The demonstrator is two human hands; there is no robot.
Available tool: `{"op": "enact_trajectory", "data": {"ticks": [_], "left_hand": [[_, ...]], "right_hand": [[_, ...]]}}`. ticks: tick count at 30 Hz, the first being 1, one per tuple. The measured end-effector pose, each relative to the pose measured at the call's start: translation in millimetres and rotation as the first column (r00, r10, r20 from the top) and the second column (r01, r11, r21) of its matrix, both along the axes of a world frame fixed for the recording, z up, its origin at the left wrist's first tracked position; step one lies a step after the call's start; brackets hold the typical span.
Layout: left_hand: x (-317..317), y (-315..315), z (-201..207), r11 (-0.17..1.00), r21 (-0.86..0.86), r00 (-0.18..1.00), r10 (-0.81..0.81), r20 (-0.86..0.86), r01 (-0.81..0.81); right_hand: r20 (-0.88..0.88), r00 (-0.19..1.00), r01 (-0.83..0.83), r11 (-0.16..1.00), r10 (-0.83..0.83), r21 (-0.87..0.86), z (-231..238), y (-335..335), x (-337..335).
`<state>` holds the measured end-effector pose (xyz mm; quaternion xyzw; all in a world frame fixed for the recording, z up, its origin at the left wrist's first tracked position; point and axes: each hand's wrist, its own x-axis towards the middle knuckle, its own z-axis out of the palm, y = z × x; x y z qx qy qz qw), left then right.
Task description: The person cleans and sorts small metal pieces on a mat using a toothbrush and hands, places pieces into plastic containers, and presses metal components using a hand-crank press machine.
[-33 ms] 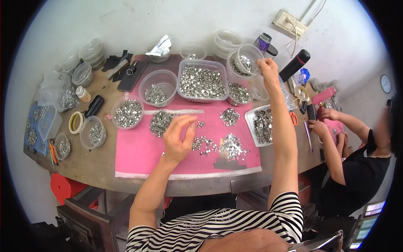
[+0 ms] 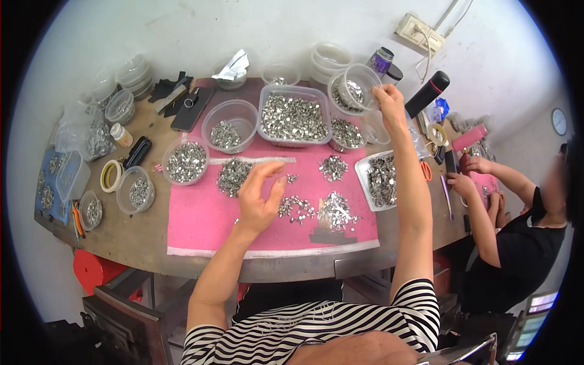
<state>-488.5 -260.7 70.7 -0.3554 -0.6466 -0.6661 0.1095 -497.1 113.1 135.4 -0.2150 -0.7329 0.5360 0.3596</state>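
My right hand (image 2: 389,100), reaching to the far right of the table, pinches the rim of a clear round plastic tub (image 2: 367,78). That tub is tilted above another round tub (image 2: 336,104) holding small silvery metal pieces. My left hand (image 2: 258,201) hovers over the pink mat (image 2: 201,225), fingers apart and nothing in them. Close to it lie a heap of metal pieces (image 2: 231,178) and a loose scatter (image 2: 296,207). Further right are a small pile (image 2: 333,168) and a shiny pile (image 2: 338,210) beside flat grey strips (image 2: 331,236).
A rectangular tub (image 2: 292,118) full of metal pieces stands behind the mat, with round tubs (image 2: 230,128) around it. A white tray (image 2: 381,179) borders the mat. Behind my right arm stands a black flask (image 2: 427,94). Another person (image 2: 511,237) works at the right.
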Motion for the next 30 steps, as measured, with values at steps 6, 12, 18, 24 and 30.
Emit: {"op": "enact_trajectory", "data": {"ticks": [6, 12, 18, 24, 30], "left_hand": [[1, 6, -3, 0.708, 0.587, 0.319, -0.703, 0.636, 0.392], [25, 6, 8, 0.538, 0.811, 0.021, -0.836, 0.549, 0.232], [58, -35, 4, 0.687, 0.702, 0.154, -0.726, 0.670, 0.186], [75, -41, -20, 0.749, 0.648, 0.139, -0.662, 0.736, 0.134], [72, -56, -31, 0.699, 0.709, 0.081, -0.715, 0.694, 0.095]], "right_hand": [[0.075, 0.903, -0.396, 0.885, 0.424, -0.244, 25, -100, 43], [0.159, 0.808, -0.555, 0.824, 0.567, -0.117, 11, -179, 81], [0.197, 0.885, -0.464, 0.821, 0.421, 0.332, -10, -215, 98], [0.082, 0.917, -0.382, 0.918, 0.391, -0.108, -8, -181, 115], [-0.095, 0.991, -0.112, 0.965, 0.092, -0.236, -19, -90, 88]]}}
